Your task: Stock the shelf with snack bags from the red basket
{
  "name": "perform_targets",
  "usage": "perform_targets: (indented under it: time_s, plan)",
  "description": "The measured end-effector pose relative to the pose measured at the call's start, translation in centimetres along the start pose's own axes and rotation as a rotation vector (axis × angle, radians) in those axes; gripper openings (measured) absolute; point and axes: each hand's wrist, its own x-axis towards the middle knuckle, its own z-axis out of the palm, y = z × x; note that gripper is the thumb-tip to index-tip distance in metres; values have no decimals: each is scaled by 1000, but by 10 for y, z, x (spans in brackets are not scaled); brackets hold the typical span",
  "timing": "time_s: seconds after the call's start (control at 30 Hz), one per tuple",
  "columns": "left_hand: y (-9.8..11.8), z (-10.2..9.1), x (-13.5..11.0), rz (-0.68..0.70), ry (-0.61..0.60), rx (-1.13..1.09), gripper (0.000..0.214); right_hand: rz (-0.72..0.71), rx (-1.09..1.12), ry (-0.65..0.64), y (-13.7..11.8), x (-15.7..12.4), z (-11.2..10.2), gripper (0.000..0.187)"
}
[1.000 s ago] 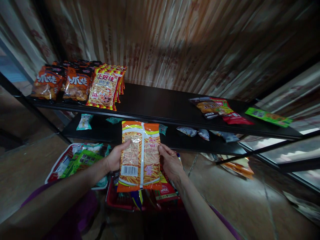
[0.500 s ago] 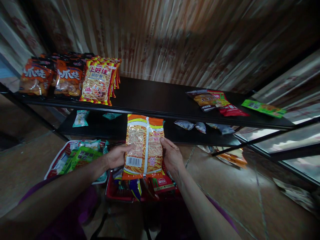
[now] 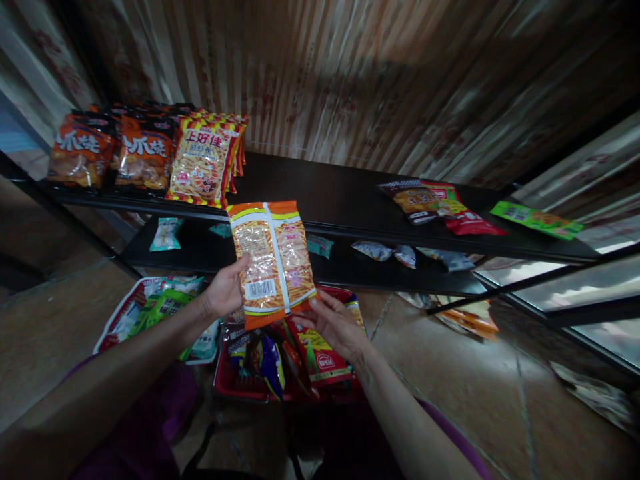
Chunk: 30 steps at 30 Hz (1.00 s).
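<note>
An orange snack bag (image 3: 273, 267), printed with fries-like sticks, is held between both hands with its barcoded back facing me. My left hand (image 3: 226, 288) grips its left edge, the thumb on the front. At the bag's lower right corner, my right hand (image 3: 336, 327) pinches it with thumb and fingers. The bag is tilted and its top overlaps the front edge of the black shelf (image 3: 325, 200). Below it stands a red basket (image 3: 240, 390) holding several snack packs, among them a red and green pack (image 3: 325, 357).
Several orange-black bags (image 3: 145, 157) and red-yellow shrimp-strip bags (image 3: 203, 163) stand at the shelf's left. A brown bag (image 3: 410, 200), a red bag (image 3: 465, 217) and a green pack (image 3: 537, 220) lie at its right. Another basket (image 3: 113, 323) stands lower left.
The orange bag has moved up and left toward the shelf and tilted. My right hand has slid from its right side to the lower right corner, and more of the red basket shows.
</note>
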Motion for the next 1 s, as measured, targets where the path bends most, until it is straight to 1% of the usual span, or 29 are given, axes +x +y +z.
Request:
perform_targets:
  time_s: [0.17,0.37,0.57,0.67,0.83,1.0]
  plan:
    - [-1,-2,3,9,9,0,56,-9,-39,27,4,6,2,36]
    - [3,0,4,7,-18,-23,58,-56,-58,-18,2,4,5,33]
    - [4,4,8,34,-11,-57,61,-62,46,106,0,4,9,29]
    - [2,7,10,50,-22,-79,61,-51,86,109,2,4,11,26]
    - [-4,16,12,70,7,-64,59,-16,57,52,12,4,20,26]
    - [-6,21,13,68,33,-61,58,-23,26,120,23,9,24,32]
